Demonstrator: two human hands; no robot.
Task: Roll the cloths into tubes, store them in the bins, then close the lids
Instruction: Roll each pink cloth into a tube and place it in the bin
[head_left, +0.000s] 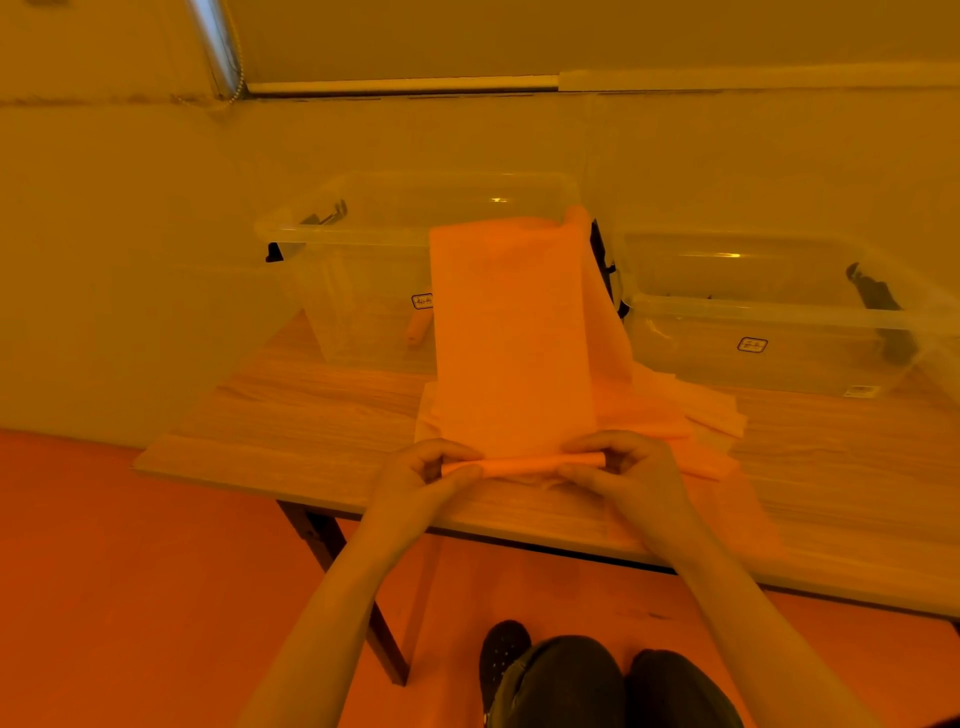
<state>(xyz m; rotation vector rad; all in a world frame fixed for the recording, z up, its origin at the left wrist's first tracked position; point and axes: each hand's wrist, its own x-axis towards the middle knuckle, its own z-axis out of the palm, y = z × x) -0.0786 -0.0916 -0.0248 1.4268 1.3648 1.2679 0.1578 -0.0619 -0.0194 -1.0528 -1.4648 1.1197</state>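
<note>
Hands pinch the rolled near edge of an orange cloth (511, 338): left hand (426, 475) and right hand (626, 470), each grip curled around one end, over the table (291, 415). Both clear bins (363, 260) (769, 332) carry small labels, unreadable.

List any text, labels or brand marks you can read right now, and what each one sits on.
Nothing is legible in the head view.
Sticker on the front wall of the left bin: a framed mark, too blurred to read.
Sticker on the front wall of the right bin: a similar framed mark, too blurred to read.
Small label low on the right bin's front: too small to read.
The cloths and table show no writing.
</note>
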